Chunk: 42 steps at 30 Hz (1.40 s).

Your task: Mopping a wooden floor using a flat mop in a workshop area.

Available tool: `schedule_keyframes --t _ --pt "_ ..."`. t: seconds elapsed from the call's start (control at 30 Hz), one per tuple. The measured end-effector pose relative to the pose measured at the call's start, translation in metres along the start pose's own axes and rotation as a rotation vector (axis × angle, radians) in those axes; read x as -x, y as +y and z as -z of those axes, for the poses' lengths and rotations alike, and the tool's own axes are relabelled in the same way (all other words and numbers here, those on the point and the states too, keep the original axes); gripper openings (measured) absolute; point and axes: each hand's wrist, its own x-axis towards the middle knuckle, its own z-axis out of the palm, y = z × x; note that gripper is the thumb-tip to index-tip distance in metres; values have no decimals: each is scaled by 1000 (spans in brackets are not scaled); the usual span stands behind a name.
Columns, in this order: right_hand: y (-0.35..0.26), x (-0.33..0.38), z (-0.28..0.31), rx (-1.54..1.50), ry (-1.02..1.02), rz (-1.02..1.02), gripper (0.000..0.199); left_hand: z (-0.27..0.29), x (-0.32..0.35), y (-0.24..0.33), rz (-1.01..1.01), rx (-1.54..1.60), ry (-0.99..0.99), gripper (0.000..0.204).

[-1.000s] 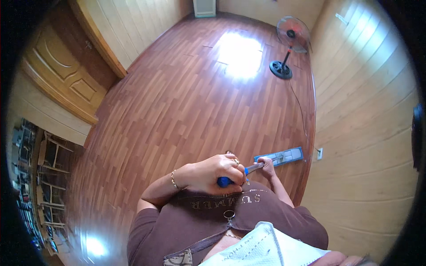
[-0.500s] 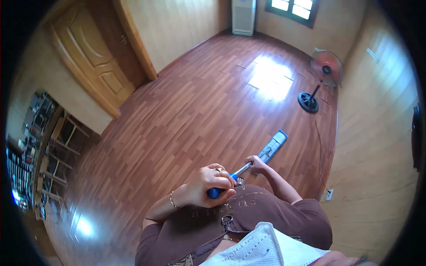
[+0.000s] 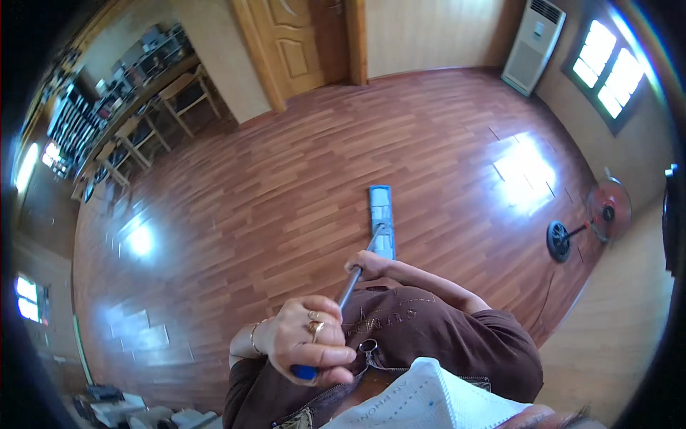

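A flat mop lies across my middle, its pole (image 3: 349,292) slanting from near my chest to the floor. My left hand (image 3: 314,339) is wrapped round the blue grip (image 3: 304,372) at the upper end, with rings on its fingers and a bracelet at the wrist. Farther down, my right hand (image 3: 368,264) is closed round the metal pole. Beyond it the long blue-and-grey mop head (image 3: 381,207) rests on the wood floor (image 3: 286,207), pointing away from me.
To the right stands a red fan (image 3: 609,211) on a round black base, its cord trailing over the floor. A white air conditioner (image 3: 534,46) is in the far right corner. Chairs (image 3: 187,100) line a cluttered counter at the left. A wooden door (image 3: 289,46) is ahead.
My view has turned left, so door and fan appear farther right. The mop head has swung left and now points straight ahead. My left hand has come nearer to my chest with the grip.
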Motion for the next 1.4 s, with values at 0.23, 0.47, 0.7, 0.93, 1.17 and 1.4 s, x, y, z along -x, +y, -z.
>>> schedule_keyframes --t 0.23,0.47,0.7,0.93,1.17,1.4 --pt "-32 -87 -72 -61 -142 286 33 7 19 52 -27 -82 21 28" --pt "-55 -111 -85 -22 -295 300 25 7 31 75 89 -254 -21 13" --pt "-13 -81 -50 53 -108 75 13 14 50 27 30 -102 56 35" --pt "102 -24 8 -358 120 -262 8 -2 21 -56 100 1 -73 26" --pt "135 103 73 194 485 -245 11 -42 -35 -142 95 179 -215 23" --pt "145 235 89 233 849 -419 12 -100 -99 -195 8 312 -444 22"
